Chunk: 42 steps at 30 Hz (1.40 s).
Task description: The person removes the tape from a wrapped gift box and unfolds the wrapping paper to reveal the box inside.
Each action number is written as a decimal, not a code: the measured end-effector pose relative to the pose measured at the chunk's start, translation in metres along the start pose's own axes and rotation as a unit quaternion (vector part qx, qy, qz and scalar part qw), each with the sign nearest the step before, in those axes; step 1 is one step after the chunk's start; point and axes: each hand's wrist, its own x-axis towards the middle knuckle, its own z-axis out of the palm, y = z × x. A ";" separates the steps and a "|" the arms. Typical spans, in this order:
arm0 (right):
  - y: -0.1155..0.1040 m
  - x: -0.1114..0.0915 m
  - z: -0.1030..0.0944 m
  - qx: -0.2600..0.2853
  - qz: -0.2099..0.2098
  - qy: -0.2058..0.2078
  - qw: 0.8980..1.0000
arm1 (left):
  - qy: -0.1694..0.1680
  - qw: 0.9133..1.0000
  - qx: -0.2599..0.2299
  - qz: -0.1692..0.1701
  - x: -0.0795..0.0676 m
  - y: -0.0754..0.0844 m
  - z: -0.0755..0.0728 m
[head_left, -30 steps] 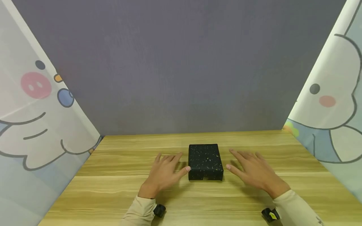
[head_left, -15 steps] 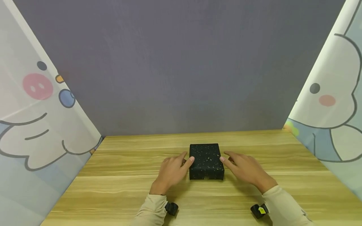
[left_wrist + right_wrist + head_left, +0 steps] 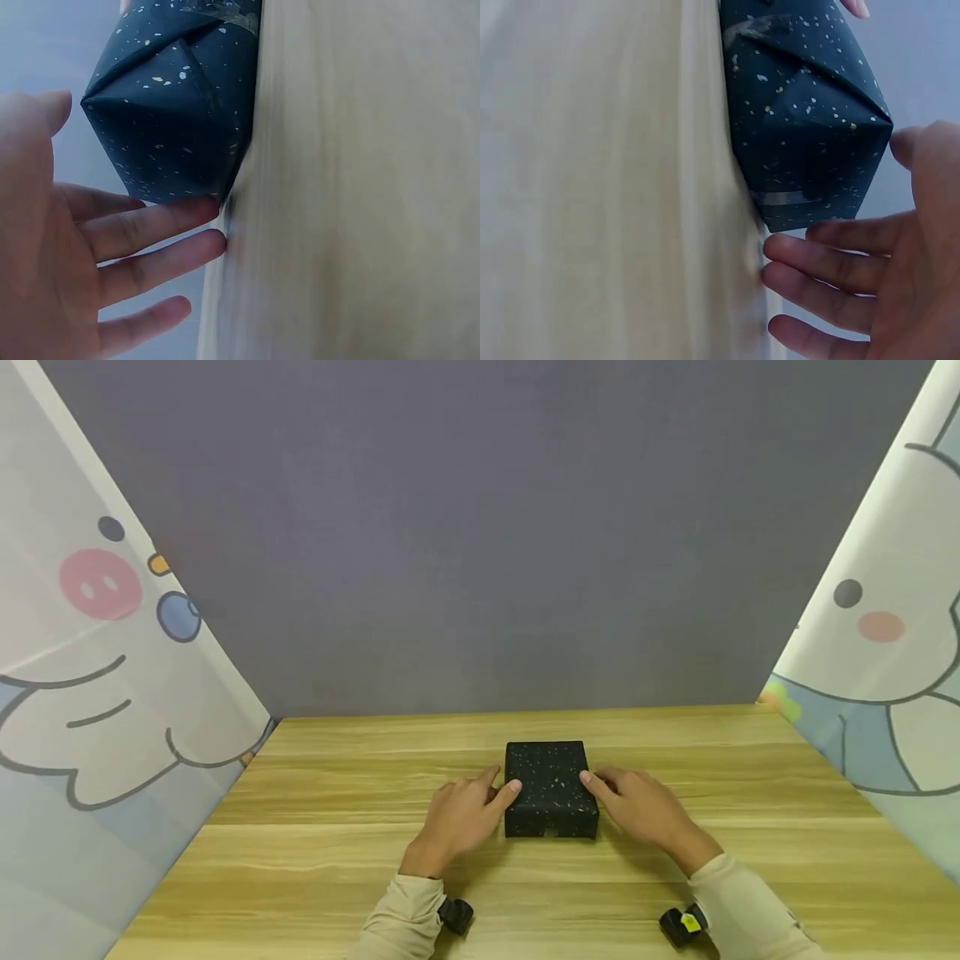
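Note:
A flat box wrapped in black speckled paper lies on the wooden table between both hands. My left hand is at its left side, thumb over the top edge in the head view. Seen from the left wrist, the fingers are nearly straight, with fingertips right at the box's end. On the opposite side, my right hand has its thumb tip at the top edge. Its fingers reach along the side, loosely bent, close to the tabletop. Folded paper and clear tape show on the wrapped box's side.
The wood-grain table ends at a plain grey wall behind. Cartoon-printed sheets, one on the left and one on the right, slope along the sides. A small black device is strapped at each wrist.
Both hands have moved inward from beside the box until their thumbs reach its top edges. During the last half second the hands and box have hardly moved, with the view shifting slightly.

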 end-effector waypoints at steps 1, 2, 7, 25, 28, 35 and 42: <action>0.001 -0.001 0.001 0.006 0.002 0.001 1.000 | -0.001 1.000 -0.001 0.001 0.000 0.000 0.000; 0.002 -0.002 0.002 0.008 0.002 0.003 1.000 | -0.002 1.000 -0.002 0.002 -0.001 0.000 0.000; 0.002 -0.006 0.003 0.027 0.002 0.009 1.000 | 0.001 1.000 -0.002 0.009 -0.002 0.002 0.002; 0.006 -0.012 0.008 0.111 -0.011 -0.024 0.993 | -0.007 0.999 -0.044 0.005 -0.006 0.008 0.008; 0.006 -0.012 0.008 0.128 -0.013 -0.020 0.992 | -0.009 0.998 -0.056 0.002 -0.006 0.009 0.007; 0.004 -0.014 0.009 0.145 0.006 -0.009 0.989 | -0.013 0.997 -0.078 -0.007 -0.009 0.012 0.006; 0.003 -0.014 0.007 0.153 0.028 -0.001 0.988 | -0.002 0.993 -0.116 -0.014 -0.007 0.015 0.003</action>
